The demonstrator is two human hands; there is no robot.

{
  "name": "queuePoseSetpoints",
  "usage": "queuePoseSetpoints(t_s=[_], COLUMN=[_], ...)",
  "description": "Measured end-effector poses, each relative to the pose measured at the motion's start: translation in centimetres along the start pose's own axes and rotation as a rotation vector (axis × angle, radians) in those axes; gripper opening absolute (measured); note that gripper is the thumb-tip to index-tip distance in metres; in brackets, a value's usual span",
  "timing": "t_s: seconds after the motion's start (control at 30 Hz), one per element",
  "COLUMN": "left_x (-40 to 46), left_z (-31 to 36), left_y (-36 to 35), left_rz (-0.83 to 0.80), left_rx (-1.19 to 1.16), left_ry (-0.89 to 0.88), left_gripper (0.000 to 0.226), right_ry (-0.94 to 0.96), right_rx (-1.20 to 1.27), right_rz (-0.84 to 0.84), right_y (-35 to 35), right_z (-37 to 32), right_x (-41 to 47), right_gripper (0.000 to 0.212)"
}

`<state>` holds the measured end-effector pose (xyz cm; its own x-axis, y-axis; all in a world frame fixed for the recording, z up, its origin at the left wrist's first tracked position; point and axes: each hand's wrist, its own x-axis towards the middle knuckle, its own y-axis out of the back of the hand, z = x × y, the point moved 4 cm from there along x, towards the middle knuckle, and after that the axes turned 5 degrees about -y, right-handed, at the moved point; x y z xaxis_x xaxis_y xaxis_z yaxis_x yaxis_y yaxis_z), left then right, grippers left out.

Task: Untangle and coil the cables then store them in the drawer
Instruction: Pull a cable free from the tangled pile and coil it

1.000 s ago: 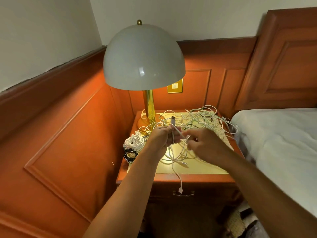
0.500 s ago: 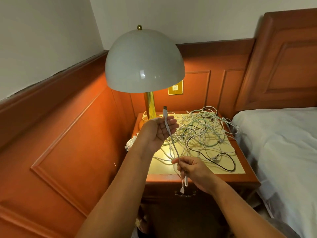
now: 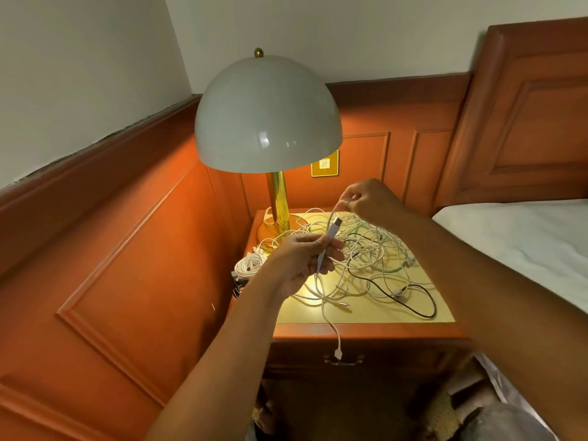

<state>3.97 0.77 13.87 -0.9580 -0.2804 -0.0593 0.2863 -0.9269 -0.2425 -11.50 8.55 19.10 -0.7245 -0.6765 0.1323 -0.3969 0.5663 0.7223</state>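
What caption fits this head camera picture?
Two hands, left hand and right hand, loop a white cable above tangled cables.

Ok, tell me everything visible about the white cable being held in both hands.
The white cable is thin, round and plastic-looking, with a USB plug at its upper end. The left hand pinches it just below the plug; from there it loops up to the right hand, which pinches it higher. Below the left hand it drops across the nightstand edge, and a small white connector dangles before the drawer. It is not yet coiled.
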Motion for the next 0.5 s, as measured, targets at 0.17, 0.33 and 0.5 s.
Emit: queuePoseSetpoints(t_s=[0.17,0.33,0.5], left_x=[1.1,2.0,2.1], left_z=[-1.2,-1.0,0.5], left_y=[1.1,1.3,1.1], left_rz=[0.091,0.147,0.159], left_rx=[0.049,-0.237,-0.405], left_ry=[0.074,0.108,0.099], left_gripper=[0.024,0.027,0.028], right_ry=[0.178,0.212,0.073], right_rx=[-0.316,-0.292,0.081], right_rz=[0.077,0.074,-0.017], right_y=[1.8,1.3,-2.7], right_z=[-3.8,-4.5,-1.3], right_x=[-1.9,-6.0,-10.0], right_gripper=[0.030,0.027,0.024])
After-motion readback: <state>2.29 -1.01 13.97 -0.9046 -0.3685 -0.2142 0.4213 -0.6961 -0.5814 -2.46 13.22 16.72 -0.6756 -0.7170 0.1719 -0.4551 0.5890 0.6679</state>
